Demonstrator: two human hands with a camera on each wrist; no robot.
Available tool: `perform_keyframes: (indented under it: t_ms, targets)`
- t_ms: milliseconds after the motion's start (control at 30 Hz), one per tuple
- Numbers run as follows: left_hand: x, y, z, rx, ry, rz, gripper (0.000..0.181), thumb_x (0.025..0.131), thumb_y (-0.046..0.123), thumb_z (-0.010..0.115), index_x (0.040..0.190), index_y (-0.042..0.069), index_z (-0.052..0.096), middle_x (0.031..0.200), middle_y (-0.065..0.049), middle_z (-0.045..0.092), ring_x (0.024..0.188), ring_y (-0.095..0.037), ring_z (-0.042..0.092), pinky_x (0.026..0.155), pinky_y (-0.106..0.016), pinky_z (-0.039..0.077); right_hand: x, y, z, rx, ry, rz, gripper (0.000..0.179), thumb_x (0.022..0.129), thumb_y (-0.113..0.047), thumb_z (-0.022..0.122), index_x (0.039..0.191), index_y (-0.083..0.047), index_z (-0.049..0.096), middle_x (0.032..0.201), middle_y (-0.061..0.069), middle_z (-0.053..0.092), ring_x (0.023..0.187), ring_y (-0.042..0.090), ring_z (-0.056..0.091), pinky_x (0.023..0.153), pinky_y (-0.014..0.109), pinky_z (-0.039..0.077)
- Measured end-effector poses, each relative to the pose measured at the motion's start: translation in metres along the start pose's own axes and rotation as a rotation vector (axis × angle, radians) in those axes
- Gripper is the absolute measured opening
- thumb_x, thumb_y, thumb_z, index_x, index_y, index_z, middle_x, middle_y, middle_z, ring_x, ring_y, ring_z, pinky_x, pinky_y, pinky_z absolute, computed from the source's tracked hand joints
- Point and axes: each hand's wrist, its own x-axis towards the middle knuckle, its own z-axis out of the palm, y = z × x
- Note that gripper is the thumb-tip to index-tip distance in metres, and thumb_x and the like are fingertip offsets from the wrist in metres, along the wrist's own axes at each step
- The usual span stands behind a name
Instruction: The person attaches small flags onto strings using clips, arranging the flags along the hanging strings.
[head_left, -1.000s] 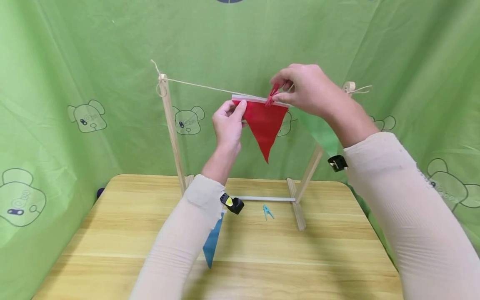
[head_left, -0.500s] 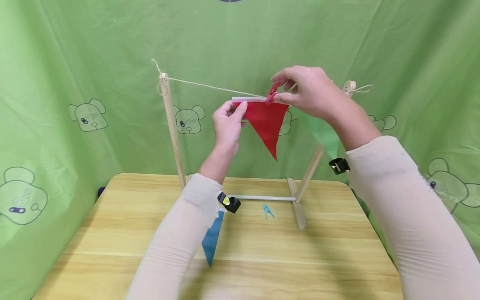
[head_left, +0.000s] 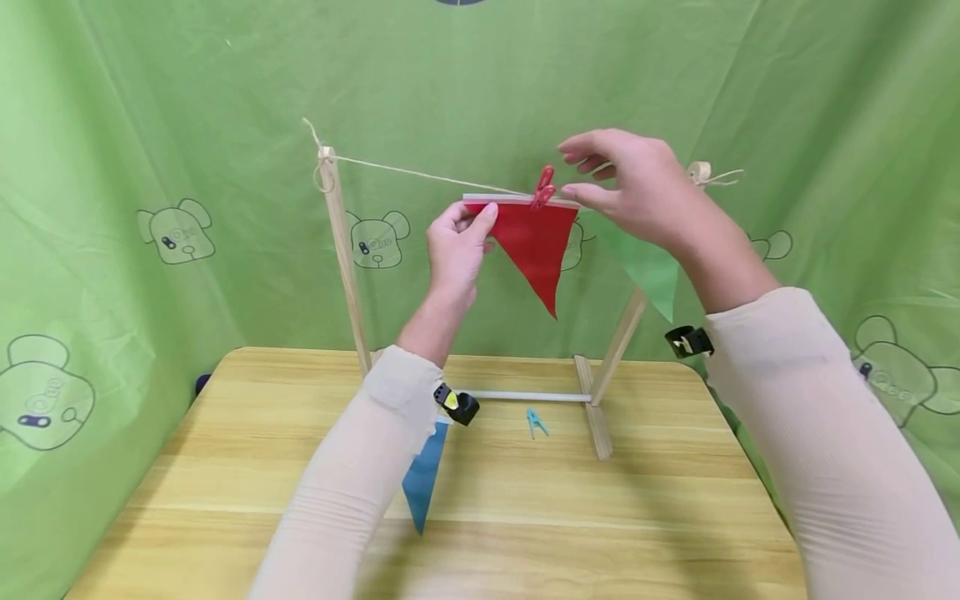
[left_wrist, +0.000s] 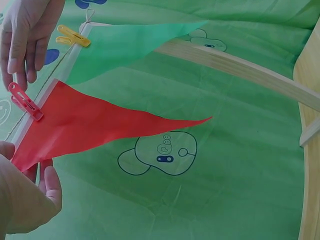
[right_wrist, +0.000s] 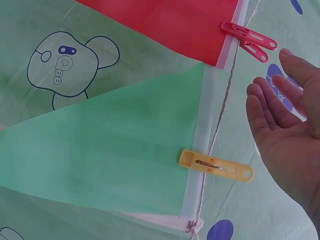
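Note:
A red triangular pennant (head_left: 536,242) with a white top band hangs at the string (head_left: 420,175), a red clothespin (head_left: 543,188) clamped over its band. My left hand (head_left: 459,246) pinches the pennant's upper left corner between thumb and fingers. Just right of the clothespin, my right hand (head_left: 637,187) is off it, fingers apart and holding nothing. Beside the red pennant hangs a green pennant (right_wrist: 105,145), fixed to the string by a yellow clothespin (right_wrist: 217,165); in the head view the right hand and arm hide part of it.
The string runs between two wooden posts (head_left: 345,258) joined low by a white bar (head_left: 525,397). On the wooden table (head_left: 600,533) lie a blue clothespin (head_left: 536,422) and a blue pennant (head_left: 425,479), partly under the left forearm. Green curtain (head_left: 225,100) surrounds the table.
My right hand has let go of the red clothespin and drawn back to the right. The clothespin stays on the band. The pennant's tip has swung right; my left hand keeps its pinch.

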Motion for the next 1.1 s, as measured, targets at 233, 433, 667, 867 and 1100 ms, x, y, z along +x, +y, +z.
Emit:
perform_keyframes:
  t_ms: [233, 433, 667, 867, 1100]
  targets:
    - [-0.001, 0.001, -0.004, 0.014, -0.009, 0.014, 0.023, 0.097, 0.010, 0.072, 0.118, 0.002, 0.069, 0.101, -0.007, 0.073, 0.084, -0.012, 0.066, 0.085, -0.036, 0.059, -0.017, 0.007, 0.002, 0.033, 0.074, -0.004, 0.050, 0.101, -0.024, 0.069, 0.147, -0.009, 0.056, 0.146, 0.010, 0.060, 0.132, 0.031, 0.058, 0.113, 0.045, 0.046]
    - [-0.007, 0.003, -0.011, 0.019, -0.025, 0.049, 0.038, 0.097, 0.010, 0.073, 0.133, 0.004, 0.064, 0.120, -0.012, 0.073, 0.101, -0.015, 0.069, 0.083, -0.025, 0.057, -0.033, 0.014, 0.009, 0.119, 0.142, 0.011, 0.054, 0.100, -0.021, 0.069, 0.151, -0.012, 0.052, 0.151, 0.008, 0.055, 0.139, 0.028, 0.054, 0.117, 0.038, 0.043]
    - [-0.015, 0.006, -0.020, 0.033, -0.026, 0.083, 0.047, 0.097, 0.012, 0.072, 0.142, 0.006, 0.058, 0.135, -0.011, 0.067, 0.123, -0.017, 0.064, 0.099, -0.030, 0.056, -0.046, 0.020, 0.021, 0.232, 0.229, -0.023, 0.057, 0.096, -0.005, 0.072, 0.150, -0.009, 0.052, 0.153, 0.010, 0.054, 0.142, 0.025, 0.051, 0.116, 0.025, 0.042]
    - [-0.022, 0.006, -0.029, 0.047, -0.052, 0.123, 0.056, 0.098, 0.015, 0.072, 0.149, 0.009, 0.051, 0.142, -0.005, 0.063, 0.132, -0.017, 0.059, 0.107, -0.024, 0.050, -0.059, 0.024, 0.031, 0.302, 0.269, -0.044, 0.060, 0.096, -0.002, 0.070, 0.152, -0.009, 0.049, 0.157, 0.008, 0.050, 0.145, 0.017, 0.049, 0.116, 0.022, 0.040]
    - [-0.032, 0.005, -0.043, 0.113, -0.088, 0.207, 0.057, 0.099, 0.020, 0.071, 0.151, 0.015, 0.049, 0.148, 0.000, 0.058, 0.135, -0.015, 0.056, 0.113, -0.027, 0.046, -0.076, 0.027, 0.047, 0.383, 0.336, -0.083, 0.062, 0.095, 0.005, 0.068, 0.152, -0.008, 0.048, 0.159, 0.007, 0.048, 0.146, 0.020, 0.047, 0.117, 0.024, 0.040]
